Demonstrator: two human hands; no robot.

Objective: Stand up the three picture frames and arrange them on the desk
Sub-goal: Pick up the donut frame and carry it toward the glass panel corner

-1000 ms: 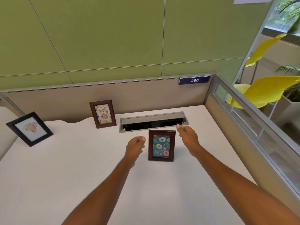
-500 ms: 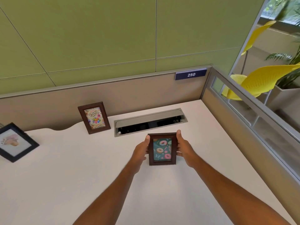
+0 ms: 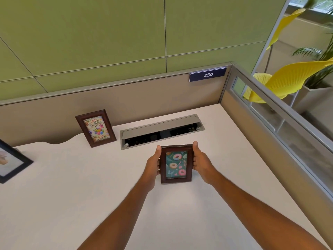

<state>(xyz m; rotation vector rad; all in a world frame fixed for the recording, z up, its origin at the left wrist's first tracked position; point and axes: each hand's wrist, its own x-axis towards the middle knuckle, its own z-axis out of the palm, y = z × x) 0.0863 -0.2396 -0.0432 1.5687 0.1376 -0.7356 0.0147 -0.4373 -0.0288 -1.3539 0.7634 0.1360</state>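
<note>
A brown frame with a donut picture [image 3: 176,164] stands upright in the middle of the white desk [image 3: 72,195]. My left hand [image 3: 153,164] grips its left side and my right hand [image 3: 201,162] grips its right side. A second brown frame with a birthday card [image 3: 96,128] stands at the back, leaning toward the partition. A black frame with a pale picture [image 3: 10,162] stands at the far left, partly cut off by the image edge.
An open cable tray [image 3: 162,131] is sunk into the desk just behind the donut frame. A beige partition [image 3: 144,94] closes the back and a glazed one [image 3: 281,134] the right side. Yellow chairs [image 3: 288,78] stand beyond it.
One second ago both hands were off the donut frame, one on each side. They closed in and now hold its two sides. The view has shifted right, pushing the black frame toward the edge.
</note>
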